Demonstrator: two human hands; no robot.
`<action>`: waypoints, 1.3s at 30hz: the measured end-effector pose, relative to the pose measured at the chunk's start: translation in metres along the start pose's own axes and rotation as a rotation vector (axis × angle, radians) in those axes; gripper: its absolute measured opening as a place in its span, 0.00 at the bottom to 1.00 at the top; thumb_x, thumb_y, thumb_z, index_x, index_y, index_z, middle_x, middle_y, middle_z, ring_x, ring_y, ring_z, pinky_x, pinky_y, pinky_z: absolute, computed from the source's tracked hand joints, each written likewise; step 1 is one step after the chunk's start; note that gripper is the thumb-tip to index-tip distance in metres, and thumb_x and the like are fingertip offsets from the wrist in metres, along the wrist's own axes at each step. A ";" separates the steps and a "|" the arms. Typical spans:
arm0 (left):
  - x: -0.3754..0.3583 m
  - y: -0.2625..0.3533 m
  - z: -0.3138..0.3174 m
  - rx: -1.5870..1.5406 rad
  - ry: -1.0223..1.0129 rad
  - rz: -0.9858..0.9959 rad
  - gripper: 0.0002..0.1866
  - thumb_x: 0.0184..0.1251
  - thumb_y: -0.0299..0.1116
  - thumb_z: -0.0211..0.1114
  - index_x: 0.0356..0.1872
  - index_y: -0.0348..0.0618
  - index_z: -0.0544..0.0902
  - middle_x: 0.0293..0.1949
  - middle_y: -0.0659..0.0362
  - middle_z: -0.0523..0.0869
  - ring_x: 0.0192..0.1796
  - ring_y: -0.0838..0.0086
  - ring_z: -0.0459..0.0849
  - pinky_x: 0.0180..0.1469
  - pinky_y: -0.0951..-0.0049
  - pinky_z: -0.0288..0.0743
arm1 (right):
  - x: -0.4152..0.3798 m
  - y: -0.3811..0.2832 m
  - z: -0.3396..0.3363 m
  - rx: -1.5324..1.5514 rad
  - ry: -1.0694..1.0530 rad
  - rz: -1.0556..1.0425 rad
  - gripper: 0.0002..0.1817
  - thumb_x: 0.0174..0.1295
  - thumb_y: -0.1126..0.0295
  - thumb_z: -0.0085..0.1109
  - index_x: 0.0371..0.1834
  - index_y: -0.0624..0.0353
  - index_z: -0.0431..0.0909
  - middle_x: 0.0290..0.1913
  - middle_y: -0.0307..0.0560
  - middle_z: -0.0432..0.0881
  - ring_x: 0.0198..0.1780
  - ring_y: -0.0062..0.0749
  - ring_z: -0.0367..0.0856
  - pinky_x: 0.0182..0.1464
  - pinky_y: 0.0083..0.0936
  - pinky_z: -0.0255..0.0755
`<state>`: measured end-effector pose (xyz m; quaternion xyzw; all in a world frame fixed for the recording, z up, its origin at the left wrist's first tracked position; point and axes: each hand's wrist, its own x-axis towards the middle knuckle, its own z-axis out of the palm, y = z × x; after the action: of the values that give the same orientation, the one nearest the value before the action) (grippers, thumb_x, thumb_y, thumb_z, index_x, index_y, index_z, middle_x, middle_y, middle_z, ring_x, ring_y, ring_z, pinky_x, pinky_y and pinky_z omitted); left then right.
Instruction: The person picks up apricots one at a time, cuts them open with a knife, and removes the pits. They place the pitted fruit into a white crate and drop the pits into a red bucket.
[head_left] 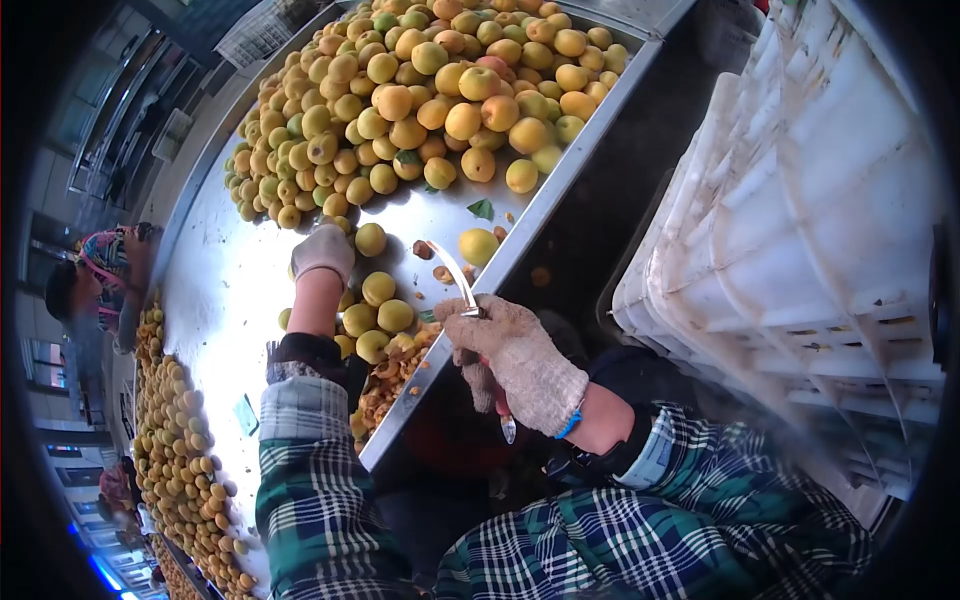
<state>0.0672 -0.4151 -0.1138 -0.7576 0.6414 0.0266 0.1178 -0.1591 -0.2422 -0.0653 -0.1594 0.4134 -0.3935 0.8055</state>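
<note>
My left hand, in a pale glove, reaches over the metal table to the near edge of a large heap of apricots. Its fingertips are beside a yellow-green apricot; the back of the hand hides how the fingers are bent. My right hand, in a dusty knitted glove, is closed around a knife with a curved blade and a red handle. That blade points up and away, over the table's rim. Between the hands lie several loose apricots and a pile of cut apricot pieces.
A metal rim edges the table. One apricot and a green leaf lie near it. White plastic crates stand at right. More apricots line the far left side, where another person is.
</note>
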 end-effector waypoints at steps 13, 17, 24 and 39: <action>-0.020 -0.052 -0.003 -0.544 0.135 -0.096 0.23 0.69 0.49 0.56 0.49 0.36 0.74 0.41 0.42 0.84 0.46 0.55 0.84 0.49 0.60 0.76 | -0.002 0.001 0.001 -0.020 -0.027 -0.087 0.15 0.64 0.66 0.56 0.51 0.61 0.75 0.26 0.37 0.72 0.17 0.18 0.70 0.16 0.17 0.68; -0.091 -0.127 0.004 -0.858 0.324 -0.016 0.21 0.69 0.47 0.58 0.47 0.36 0.76 0.37 0.48 0.83 0.33 0.63 0.82 0.36 0.66 0.76 | -0.007 0.002 0.006 -0.035 -0.027 -0.117 0.14 0.64 0.66 0.55 0.50 0.60 0.75 0.26 0.36 0.71 0.16 0.17 0.68 0.17 0.16 0.66; -0.403 -0.253 0.067 -1.251 0.262 -0.597 0.25 0.67 0.55 0.59 0.50 0.43 0.74 0.30 0.57 0.78 0.19 0.73 0.78 0.12 0.76 0.67 | 0.009 0.025 -0.006 -0.064 -0.140 -0.146 0.14 0.66 0.63 0.57 0.49 0.60 0.76 0.24 0.33 0.68 0.18 0.16 0.61 0.18 0.17 0.57; -0.615 -0.285 0.275 -1.672 0.309 -1.604 0.23 0.65 0.61 0.57 0.46 0.55 0.73 0.21 0.60 0.78 0.12 0.73 0.72 0.11 0.79 0.64 | 0.057 0.054 -0.027 -0.246 0.118 -0.297 0.08 0.65 0.66 0.59 0.31 0.52 0.71 0.21 0.34 0.69 0.14 0.20 0.61 0.17 0.22 0.54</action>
<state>0.2685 0.2797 -0.2219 -0.7822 -0.2307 0.2660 -0.5139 -0.1342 -0.2493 -0.1438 -0.2923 0.4770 -0.4631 0.6875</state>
